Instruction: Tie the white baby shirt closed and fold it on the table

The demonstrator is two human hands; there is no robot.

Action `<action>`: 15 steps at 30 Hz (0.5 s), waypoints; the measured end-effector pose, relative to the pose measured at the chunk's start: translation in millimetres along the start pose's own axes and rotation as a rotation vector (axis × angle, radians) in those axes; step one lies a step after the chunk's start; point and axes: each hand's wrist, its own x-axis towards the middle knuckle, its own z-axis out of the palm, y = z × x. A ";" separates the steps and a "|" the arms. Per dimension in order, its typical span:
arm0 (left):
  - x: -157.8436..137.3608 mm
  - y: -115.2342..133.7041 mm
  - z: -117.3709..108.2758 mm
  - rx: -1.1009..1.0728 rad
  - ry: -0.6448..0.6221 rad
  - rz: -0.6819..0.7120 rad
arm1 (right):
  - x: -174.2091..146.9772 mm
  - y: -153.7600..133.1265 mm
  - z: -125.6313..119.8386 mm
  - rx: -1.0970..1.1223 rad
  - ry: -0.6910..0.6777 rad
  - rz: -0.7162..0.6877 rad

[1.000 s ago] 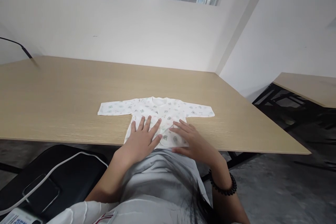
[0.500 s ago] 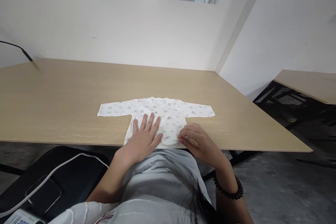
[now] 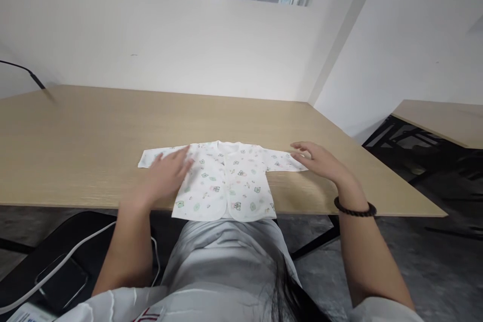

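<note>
A small white baby shirt [image 3: 241, 181] with a printed pattern lies spread flat on the wooden table [image 3: 113, 126], both sleeves stretched outward. Its front halves meet down the middle, and the hem hangs slightly past the table's near edge. Over the left sleeve, my left hand [image 3: 168, 173] is blurred by motion, with its fingers apart and nothing in it. My right hand [image 3: 315, 158] is at the cuff of the right sleeve, thumb and fingers apart. Whether it touches the cuff I cannot tell.
A black chair [image 3: 68, 261] with a white cable [image 3: 75, 249] across it stands at the lower left. A white partition [image 3: 188, 45] rises behind the table. Another table [image 3: 441, 118] is at the right. A thin black stalk [image 3: 35, 79] sits at the far left.
Both hands have left the shirt's lower front. The left moved up and left to the left sleeve, the right up and right to the other cuff. The front now lies fully uncovered.
</note>
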 end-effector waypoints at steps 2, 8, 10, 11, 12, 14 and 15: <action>15.4 -30.1 -3.0 0.066 0.066 -0.229 | 11.7 25.5 4.9 -0.104 -0.066 0.043; 24.0 -83.7 -5.6 0.045 -0.011 -0.418 | 8.7 48.4 22.1 -0.091 -0.169 0.082; 17.8 -87.6 -6.0 0.025 0.002 -0.347 | 3.4 45.9 18.2 -0.016 -0.165 0.142; 14.5 -88.3 -5.9 -0.001 0.020 -0.311 | 1.1 44.5 14.1 0.038 -0.170 0.172; 11.4 -88.6 -5.6 -0.049 0.046 -0.277 | -0.7 43.3 8.8 0.096 -0.182 0.193; 6.4 -88.7 -6.0 -0.220 0.125 -0.223 | -2.6 41.8 -3.9 0.202 -0.214 0.211; 5.1 -88.8 -7.0 -0.334 0.166 -0.210 | -2.4 41.5 -10.6 0.234 -0.223 0.216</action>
